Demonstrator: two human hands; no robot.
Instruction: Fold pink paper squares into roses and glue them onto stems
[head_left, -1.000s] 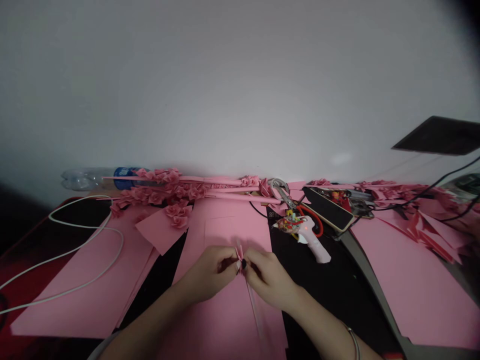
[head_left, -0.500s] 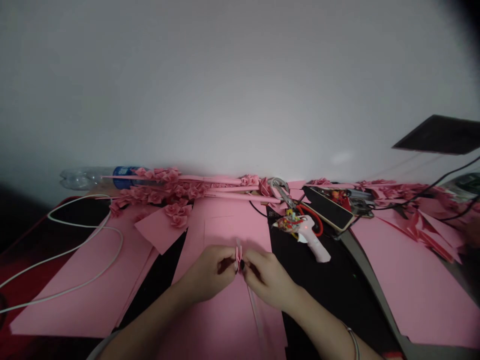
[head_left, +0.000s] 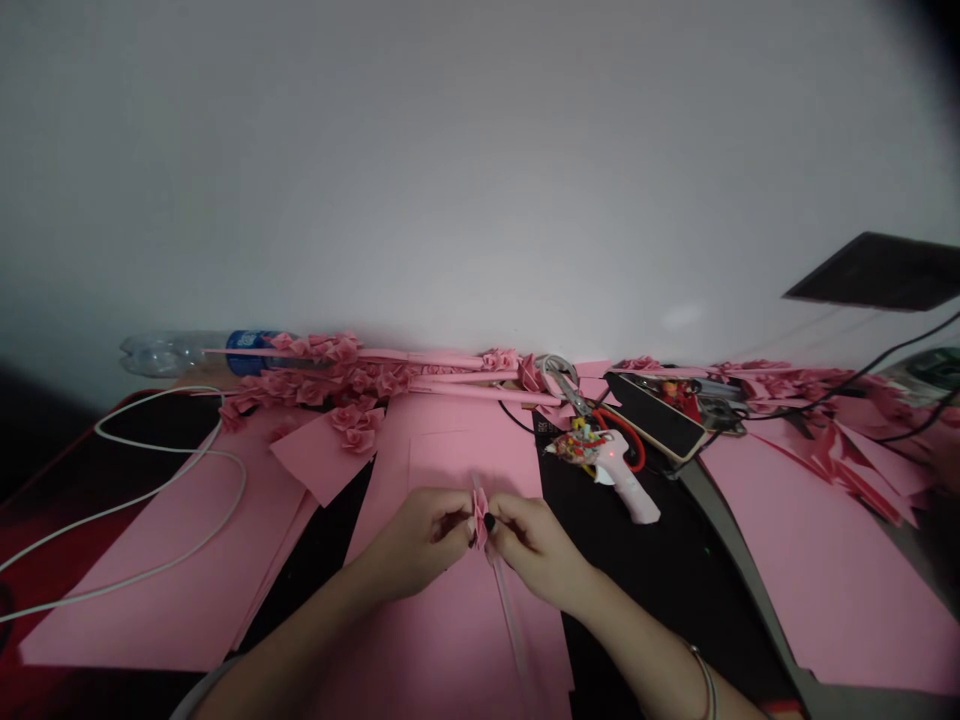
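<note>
A small folded pink paper piece (head_left: 480,520) is pinched between my two hands, above a pink paper sheet (head_left: 442,640). My left hand (head_left: 420,540) grips its left side between thumb and forefinger. On the other side, my right hand (head_left: 534,548) closes thumb and forefinger on the right edge. The fingertips hide part of the folds. Under the hands, a thin pale strip (head_left: 508,615) runs down the sheet. To the right lies a white glue gun (head_left: 626,480) with a small red light, its nozzle end crusted with coloured bits.
Paper roses (head_left: 360,380) with rolled stems lie along the wall. Scissors with orange-red handles (head_left: 630,440) and a phone (head_left: 664,420) sit right of centre. A plastic bottle (head_left: 172,353) and white cable (head_left: 244,490) are at left; more pink sheets (head_left: 840,570) lie right.
The folded paper piece has spread a little wider between my fingers, showing more of its folds. My right hand has shifted slightly to the right; the things around have stayed put.
</note>
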